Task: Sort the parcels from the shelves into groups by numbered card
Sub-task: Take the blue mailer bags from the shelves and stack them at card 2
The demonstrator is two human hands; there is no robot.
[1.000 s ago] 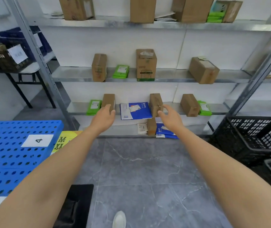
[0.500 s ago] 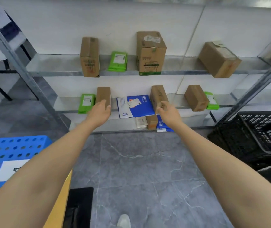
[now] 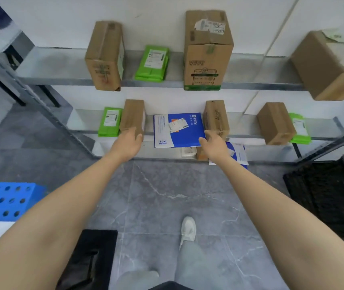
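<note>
1. Left of the blue mailer [image 3: 179, 130], the left hand [image 3: 127, 143], fingers spread, touches a brown parcel [image 3: 133, 117] at the shelf [image 3: 243, 135] edge.
2. Right of the mailer, the right hand [image 3: 215, 144], also spread, hovers just beside a second parcel [image 3: 217, 119].
3. Below the mailer lies open floor [image 3: 162, 195].

Only one camera going, a wide-angle worn on the person's head, aimed forward and down. It's close up on the metal shelves [image 3: 62, 65], near enough that the left hand [image 3: 128, 143] and right hand [image 3: 215, 146] get to the lower tier, grey floor [image 3: 162, 206] straight below.
</note>
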